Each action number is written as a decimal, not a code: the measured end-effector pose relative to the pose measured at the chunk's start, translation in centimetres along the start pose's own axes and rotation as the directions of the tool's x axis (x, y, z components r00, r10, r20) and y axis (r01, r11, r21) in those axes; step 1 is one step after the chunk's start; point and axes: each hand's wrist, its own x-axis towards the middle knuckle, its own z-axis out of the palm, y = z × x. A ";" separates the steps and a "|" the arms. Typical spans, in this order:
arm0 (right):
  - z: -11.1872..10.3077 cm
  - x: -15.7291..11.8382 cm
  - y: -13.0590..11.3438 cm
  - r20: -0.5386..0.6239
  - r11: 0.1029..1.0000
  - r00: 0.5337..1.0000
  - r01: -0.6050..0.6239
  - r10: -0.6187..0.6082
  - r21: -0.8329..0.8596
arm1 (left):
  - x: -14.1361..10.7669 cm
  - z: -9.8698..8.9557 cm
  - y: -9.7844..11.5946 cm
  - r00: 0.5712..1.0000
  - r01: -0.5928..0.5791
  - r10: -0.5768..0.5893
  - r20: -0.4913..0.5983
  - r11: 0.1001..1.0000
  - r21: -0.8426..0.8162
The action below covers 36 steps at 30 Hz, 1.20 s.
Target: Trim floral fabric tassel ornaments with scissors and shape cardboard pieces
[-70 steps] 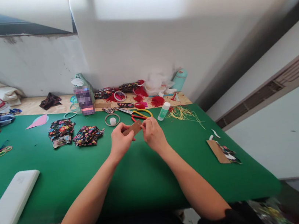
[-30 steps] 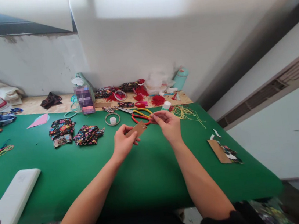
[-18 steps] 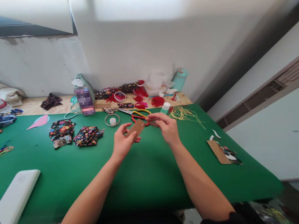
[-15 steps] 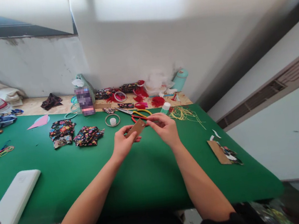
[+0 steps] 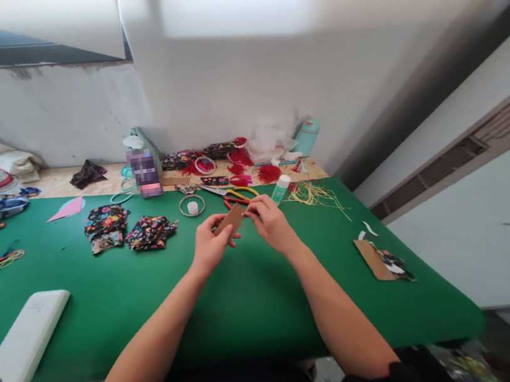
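A small brown piece of cardboard (image 5: 234,218) is gripped by my left hand (image 5: 210,243), thumb on top and fingers beneath. My right hand (image 5: 269,222) is pinched at the card's far right corner; whatever its fingertips hold is too small to make out. Just beyond the hands lie scissors (image 5: 214,188) and a tool with red and yellow handles (image 5: 242,194). A glue stick (image 5: 280,190) stands behind my right hand. To the left, a white cap (image 5: 193,208) sits inside a ring (image 5: 181,207).
Floral fabric pieces (image 5: 106,228) lie left on the green table (image 5: 254,317), with a white device (image 5: 25,349) near the front. Yellow cords (image 5: 315,195) and a cardboard scrap (image 5: 373,260) are on the right. Red tassels (image 5: 269,173) and a teal bottle (image 5: 308,136) line the wall.
My right hand has shifted slightly left and down, closer along the card's edge. More of the glue stick shows behind it. My left hand keeps its hold on the card.
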 end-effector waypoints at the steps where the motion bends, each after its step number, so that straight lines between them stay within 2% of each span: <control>1: 0.2 0.0 0.0 -0.002 1.000 1.000 0.004 -0.004 -0.010 | 0.0 0.0 0.0 1.000 -0.011 0.012 -0.002 0.999 0.033; 6: 1.3 -0.3 -0.4 -0.042 0.997 0.999 -0.028 0.025 -0.076 | 0.0 -0.1 -0.2 0.999 -0.031 0.034 -0.019 0.989 0.141; 18: 2.1 -0.5 -0.5 -0.062 0.986 0.998 -0.028 0.018 -0.165 | 0.2 -0.4 0.7 0.999 0.040 -0.035 -0.033 0.984 0.174; 21: 1.8 -0.3 -0.4 -0.076 0.978 0.997 -0.004 -0.012 -0.210 | 0.0 -0.5 0.6 0.999 0.036 -0.032 -0.023 0.977 0.208; 23: 0.8 -0.1 0.1 -0.129 0.969 0.992 -0.025 -0.007 -0.244 | -0.2 -0.3 0.3 0.996 0.076 -0.084 0.022 0.965 0.250; 25: -0.5 0.1 0.9 -0.259 0.960 0.965 -0.111 0.042 -0.257 | -0.6 0.1 -0.2 0.982 0.136 -0.168 0.086 0.944 0.299; 27: -1.8 0.2 1.5 -0.388 0.956 0.910 -0.233 0.148 -0.180 | -0.9 0.6 -0.6 0.972 0.147 -0.195 0.129 0.939 0.310; 29: -2.4 0.1 1.8 -0.391 0.948 0.873 -0.318 0.292 -0.002 | -1.0 0.8 -0.8 0.969 0.160 -0.206 0.137 0.944 0.290; 31: -2.4 0.0 1.6 -0.326 0.905 0.848 -0.356 0.417 0.231 | -0.9 0.8 -0.8 0.972 0.171 -0.207 0.113 0.949 0.263; 33: -1.8 0.1 1.1 -0.248 0.824 0.831 -0.365 0.498 0.433 | -0.7 0.6 -0.5 0.977 0.172 -0.196 0.080 0.955 0.242; 36: -1.1 0.3 0.6 -0.155 0.703 0.807 -0.381 0.570 0.601 | -0.4 0.4 -0.2 0.981 0.176 -0.190 0.045 0.959 0.220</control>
